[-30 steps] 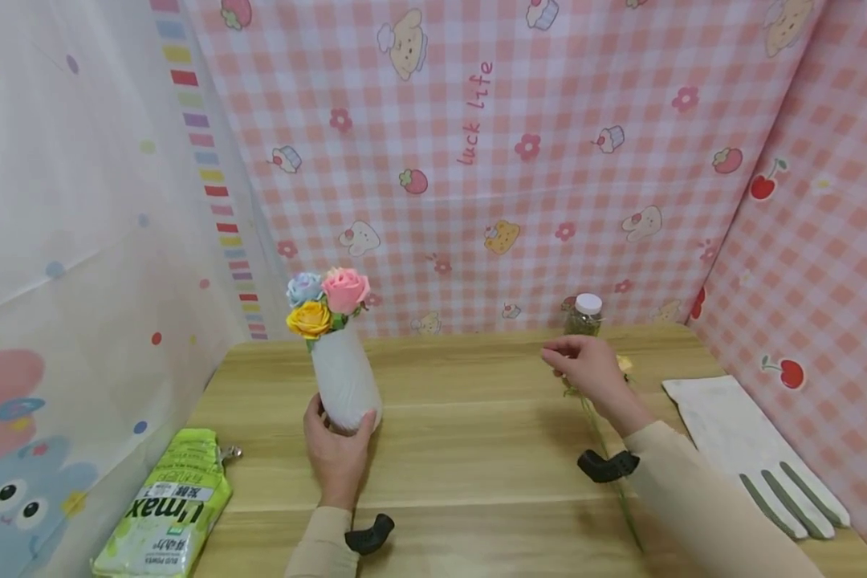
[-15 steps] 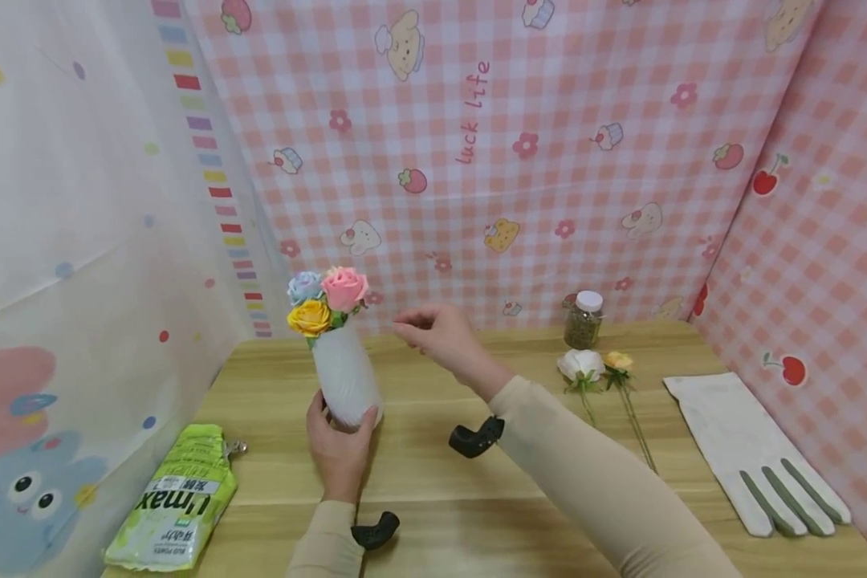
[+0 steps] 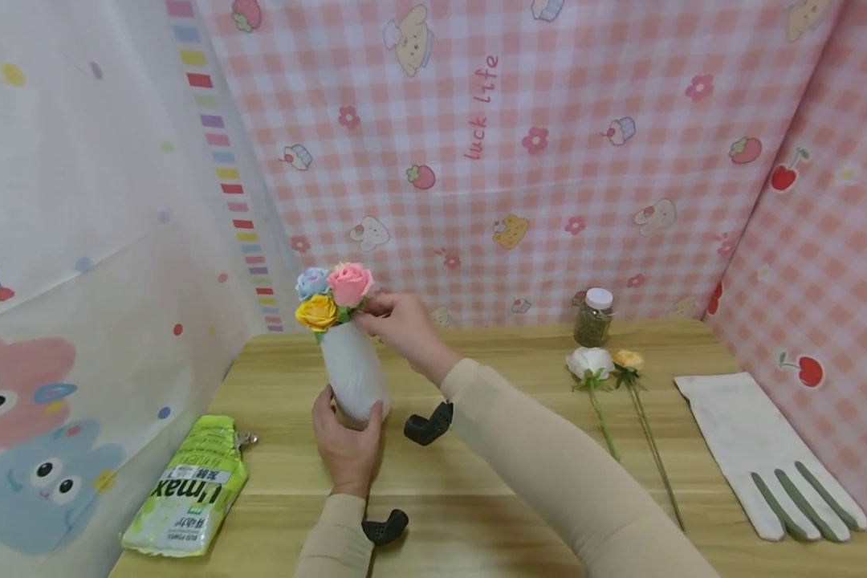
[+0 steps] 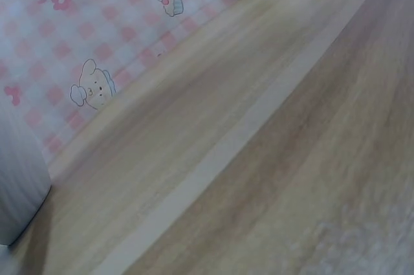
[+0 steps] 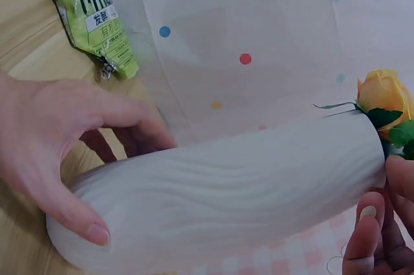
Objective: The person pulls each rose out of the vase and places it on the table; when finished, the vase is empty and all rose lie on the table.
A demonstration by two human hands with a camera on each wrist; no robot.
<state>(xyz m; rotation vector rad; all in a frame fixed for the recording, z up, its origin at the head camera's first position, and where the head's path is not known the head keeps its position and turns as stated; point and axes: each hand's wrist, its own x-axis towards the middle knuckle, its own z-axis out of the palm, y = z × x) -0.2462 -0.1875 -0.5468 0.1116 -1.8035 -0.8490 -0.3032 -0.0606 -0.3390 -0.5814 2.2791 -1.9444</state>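
Note:
Tilted to the left, a white vase [image 3: 354, 369] with rippled sides stands on the table. In its mouth are a pink rose [image 3: 350, 283], a yellow rose [image 3: 316, 312] and a light blue rose [image 3: 312, 282]. My left hand [image 3: 348, 441] grips the vase near its base, thumb on one side and fingers round the other. My right hand [image 3: 408, 329] is at the vase's mouth, just below the pink rose. Its bent fingers [image 5: 369, 236] touch or nearly touch the rim in the right wrist view; whether they pinch anything is hidden.
At right lie a white rose [image 3: 590, 363] and a pale orange rose [image 3: 628, 360] on long stems. Behind them stands a white-lidded jar [image 3: 594, 319]. White gloves [image 3: 759, 449] lie at far right. A green bag [image 3: 188, 490] with a metal clip lies at left.
My right hand has moved left from above the white and pale orange roses to the vase's mouth. The left hand keeps its grip on the vase.

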